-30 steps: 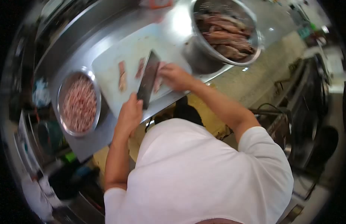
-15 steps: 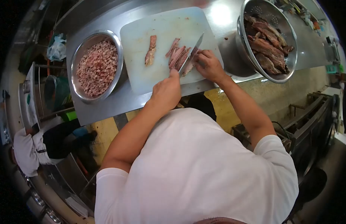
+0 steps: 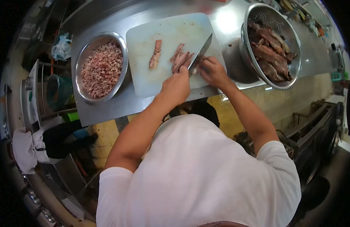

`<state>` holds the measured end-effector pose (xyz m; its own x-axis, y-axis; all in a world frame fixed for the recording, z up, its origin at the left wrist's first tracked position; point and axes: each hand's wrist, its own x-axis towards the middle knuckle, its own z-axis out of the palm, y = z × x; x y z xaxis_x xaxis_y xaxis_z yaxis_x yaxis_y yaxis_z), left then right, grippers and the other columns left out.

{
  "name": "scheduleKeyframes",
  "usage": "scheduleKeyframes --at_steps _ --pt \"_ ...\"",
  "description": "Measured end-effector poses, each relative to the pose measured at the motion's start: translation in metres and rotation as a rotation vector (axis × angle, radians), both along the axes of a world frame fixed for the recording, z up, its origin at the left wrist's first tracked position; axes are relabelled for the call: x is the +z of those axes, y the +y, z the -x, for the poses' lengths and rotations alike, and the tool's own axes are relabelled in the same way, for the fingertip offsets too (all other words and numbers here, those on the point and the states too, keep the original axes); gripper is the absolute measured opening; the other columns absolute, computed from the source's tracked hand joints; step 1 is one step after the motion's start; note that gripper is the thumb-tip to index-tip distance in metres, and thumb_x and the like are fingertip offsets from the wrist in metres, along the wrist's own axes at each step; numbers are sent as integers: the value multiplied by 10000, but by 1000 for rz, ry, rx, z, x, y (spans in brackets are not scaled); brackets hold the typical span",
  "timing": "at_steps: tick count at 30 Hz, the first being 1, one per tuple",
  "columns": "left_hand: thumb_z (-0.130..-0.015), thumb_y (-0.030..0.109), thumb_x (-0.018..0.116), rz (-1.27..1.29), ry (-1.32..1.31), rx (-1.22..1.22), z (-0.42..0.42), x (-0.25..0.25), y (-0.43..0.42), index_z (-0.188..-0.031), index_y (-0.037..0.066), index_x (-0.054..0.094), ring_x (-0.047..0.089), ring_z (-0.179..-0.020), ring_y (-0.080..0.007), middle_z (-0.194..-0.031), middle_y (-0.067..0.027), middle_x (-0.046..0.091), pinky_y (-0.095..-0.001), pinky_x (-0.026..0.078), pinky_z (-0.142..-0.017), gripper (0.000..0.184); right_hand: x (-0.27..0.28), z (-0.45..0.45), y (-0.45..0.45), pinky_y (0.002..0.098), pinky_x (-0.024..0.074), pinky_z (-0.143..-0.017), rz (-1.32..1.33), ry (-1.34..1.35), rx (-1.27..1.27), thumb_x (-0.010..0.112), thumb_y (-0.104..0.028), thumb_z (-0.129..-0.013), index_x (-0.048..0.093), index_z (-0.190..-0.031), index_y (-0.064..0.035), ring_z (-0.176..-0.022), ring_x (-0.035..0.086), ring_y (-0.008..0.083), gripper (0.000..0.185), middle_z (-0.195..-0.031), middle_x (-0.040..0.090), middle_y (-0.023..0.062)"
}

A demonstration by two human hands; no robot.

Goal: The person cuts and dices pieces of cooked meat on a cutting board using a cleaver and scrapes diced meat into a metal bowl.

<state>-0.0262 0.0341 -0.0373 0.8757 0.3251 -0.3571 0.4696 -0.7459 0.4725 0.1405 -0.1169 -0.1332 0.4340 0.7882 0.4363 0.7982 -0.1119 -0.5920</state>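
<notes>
My left hand is wrapped round the handle of a kitchen knife, its blade slanting up and to the right. Against the blade's left side lie cut strips of cooked meat. My right hand is just right of the blade, fingers curled down onto a piece of meat that they mostly hide; a pale bit shows beside the blade. All this rests on a white cutting board. A separate meat strip lies further left on the board.
Left of the board stands a metal bowl heaped with diced meat. A metal colander with large meat pieces is at the right. Both are on a steel table. Another person in white and black is at the far left.
The knife and my left hand have shifted slightly right relative to the meat strips. My right hand's fingers have drawn in, covering more of the piece. The whole view has tilted slightly.
</notes>
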Motion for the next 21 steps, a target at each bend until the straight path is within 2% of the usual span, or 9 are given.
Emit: scheduleKeyframes --at_steps 1,2,6,8,11,13,15,19,21 --pt "-938 9 517 26 -39 10 -8 -4 6 -1081 -67 494 693 -993 -502 -975 -336 702 -578 526 -874 163 4 -2 -3 455 529 -925 54 8 31 780 -65 -811 681 -1047 -40 -1080 626 386 257 -1115 668 159" --pt "-1012 160 533 53 -180 -19 1 -12 19 -1086 -37 469 688 -802 -492 -877 -296 693 -577 516 -745 220 7 -3 -5 460 519 -950 107 21 56 782 -66 -819 685 -1068 -48 -1113 621 380 269 -1152 664 165" --pt "-1020 165 546 159 -191 161 53 22 48 -1088 -10 494 681 -650 -376 -765 -220 666 -488 515 -617 195 12 8 16 470 514 -945 90 -3 55 774 -61 -814 668 -1074 -53 -1109 611 382 281 -1122 649 172" --pt "-1027 181 565 324 -174 497 76 52 56 -1071 25 523 593 -517 -211 -663 -105 581 -377 472 -498 167 20 12 35 465 513 -940 104 63 125 730 -34 -812 655 -1064 -53 -1093 605 381 264 -1074 639 173" --pt "-1037 177 555 355 -290 619 117 51 70 -962 18 437 581 -474 -180 -617 -104 581 -375 464 -471 212 40 7 57 473 513 -938 216 -92 111 664 -8 -826 653 -1076 -41 -1074 610 401 253 -1114 650 157" --pt "-1035 174 552 371 -316 699 134 54 68 -1000 17 484 571 -469 -165 -603 -71 574 -354 457 -462 175 46 2 88 466 516 -940 225 -81 193 646 -4 -826 654 -1092 -41 -1075 612 399 268 -1112 653 157" --pt "-1046 146 544 411 -361 781 144 60 63 -1211 53 559 496 -477 -90 -656 8 504 -282 426 -428 190 47 1 124 459 519 -941 233 -71 262 628 0 -827 656 -1107 -41 -1075 615 397 285 -1109 657 156" --pt "-1042 144 560 443 -422 822 167 51 60 -1196 54 563 498 -480 -87 -660 3 517 -277 427 -428 179 36 16 185 452 529 -943 57 -226 481 643 -42 -847 689 -1184 -96 -1069 623 373 344 -1159 679 140" --pt "-1038 144 575 424 -402 823 175 51 59 -1206 60 577 502 -484 -81 -676 1 533 -276 430 -429 188 37 19 193 473 522 -963 510 -383 401 655 -71 -863 692 -1191 -107 -1108 619 368 332 -1181 682 133"
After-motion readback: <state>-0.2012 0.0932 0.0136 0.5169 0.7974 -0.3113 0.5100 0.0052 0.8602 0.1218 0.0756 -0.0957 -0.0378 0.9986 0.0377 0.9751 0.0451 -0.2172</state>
